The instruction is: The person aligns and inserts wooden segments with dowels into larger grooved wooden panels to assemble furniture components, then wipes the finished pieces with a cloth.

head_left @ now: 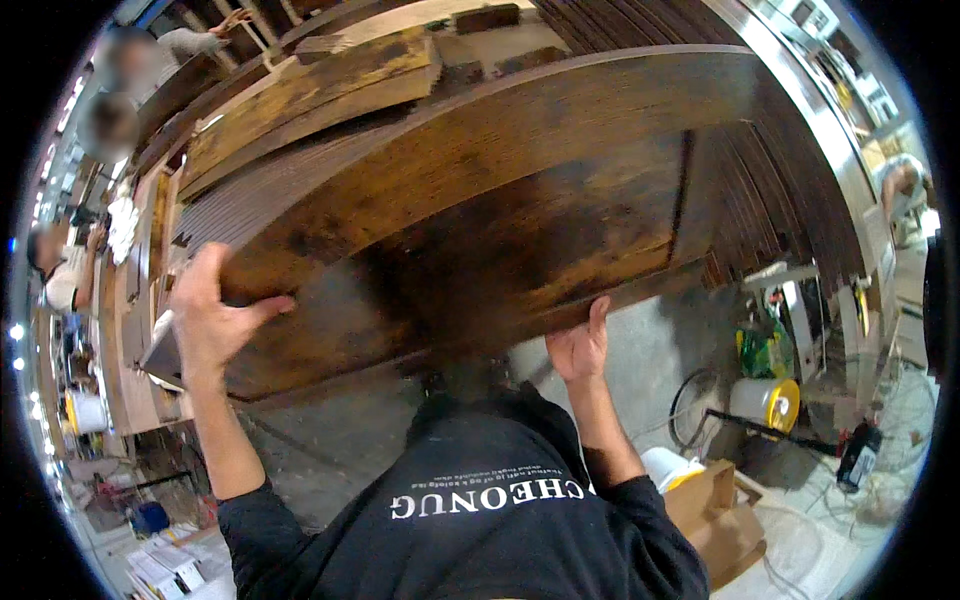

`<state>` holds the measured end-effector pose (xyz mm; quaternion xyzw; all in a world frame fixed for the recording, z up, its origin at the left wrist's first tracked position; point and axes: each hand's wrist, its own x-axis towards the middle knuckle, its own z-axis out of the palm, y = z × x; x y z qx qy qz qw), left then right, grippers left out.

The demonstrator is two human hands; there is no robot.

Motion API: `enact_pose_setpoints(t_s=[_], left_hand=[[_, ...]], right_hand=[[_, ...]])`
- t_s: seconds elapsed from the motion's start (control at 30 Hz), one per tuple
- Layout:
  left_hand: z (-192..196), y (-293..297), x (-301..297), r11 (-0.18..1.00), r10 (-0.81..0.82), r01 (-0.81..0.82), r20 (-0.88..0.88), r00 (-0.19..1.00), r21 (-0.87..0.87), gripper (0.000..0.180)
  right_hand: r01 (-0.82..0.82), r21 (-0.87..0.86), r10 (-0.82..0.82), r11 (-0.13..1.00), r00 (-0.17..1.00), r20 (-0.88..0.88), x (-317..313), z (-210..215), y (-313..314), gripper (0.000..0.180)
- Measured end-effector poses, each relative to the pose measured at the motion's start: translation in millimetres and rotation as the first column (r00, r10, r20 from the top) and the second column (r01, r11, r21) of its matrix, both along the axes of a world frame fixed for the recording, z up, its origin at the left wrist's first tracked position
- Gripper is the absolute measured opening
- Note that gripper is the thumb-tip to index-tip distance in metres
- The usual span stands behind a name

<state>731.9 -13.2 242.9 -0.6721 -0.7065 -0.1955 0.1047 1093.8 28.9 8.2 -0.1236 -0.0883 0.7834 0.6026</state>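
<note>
A large framed wooden panel (500,240), stained dark brown with mottled yellowish patches, lies tilted in front of me across the workbench. Its border strip stands out around a darker middle. My left hand (212,318) grips the panel's left end, the thumb lying over its face and the other fingers wrapped behind the edge. At the near long edge, my right hand (580,347) supports the panel, with its thumb up against the edge. The right hand's other fingers are mostly hidden beneath the wood.
Beyond the panel lie stained boards (320,105) and stacked dark slats (640,25). On the right are a bucket with a yellow rim (780,405), a black bottle (858,455) and loose cables. A cardboard box (715,515) sits near my right elbow. Several people work farther off.
</note>
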Motion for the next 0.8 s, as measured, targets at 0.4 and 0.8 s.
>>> enact_pose_setpoints(t_s=[0.4, 0.8], left_hand=[[-45.3, -18.0, 3.0, 0.930, 0.186, -0.043, -0.368, 0.911, 0.364, 0.063], [34.8, 23.6, -53.3, 0.881, 0.015, 0.226, 0.501, 0.865, -0.417, 0.082]], right_hand=[[-0.368, 0.521, -0.543, 0.770, 0.049, 0.838, -15.7, 121.3, 49.7, 0.020], [-0.889, 0.027, -0.830, 0.458, -0.416, 0.372, -75.9, 239.7, 106.9, 0.016]])
